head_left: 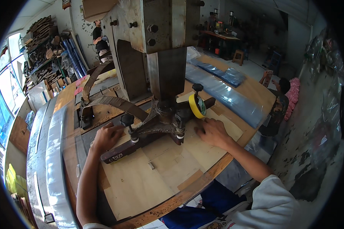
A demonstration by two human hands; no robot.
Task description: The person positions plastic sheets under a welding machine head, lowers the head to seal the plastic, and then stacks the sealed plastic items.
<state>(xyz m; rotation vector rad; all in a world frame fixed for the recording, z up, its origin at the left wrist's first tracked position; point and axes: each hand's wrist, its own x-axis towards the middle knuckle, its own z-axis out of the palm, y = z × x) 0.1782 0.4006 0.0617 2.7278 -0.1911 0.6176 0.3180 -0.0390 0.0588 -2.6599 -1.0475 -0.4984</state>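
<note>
A press head on a thick steel column (167,74) comes down in front of me. Its dark clamp bracket (160,122) carries a long metal bar (120,152) set aslant. Behind the bar's near left end, my left hand (107,137) rests with its fingers partly bent and nothing visible in them. On the right, my right hand (213,133) lies on the pale board (141,187), fingers loosely bent and apart, holding nothing I can see. A roll of yellow tape (197,106) hangs on the bracket close to that hand. Black knobs (127,119) stand on the bracket.
The wooden table edge (179,200) runs along my front. Clear plastic sheets (229,97) lie on the table at right, and more plastic (56,164) at left. A person (277,103) sits at the right, another (100,40) stands behind. Shelves of boards (42,45) fill the back left.
</note>
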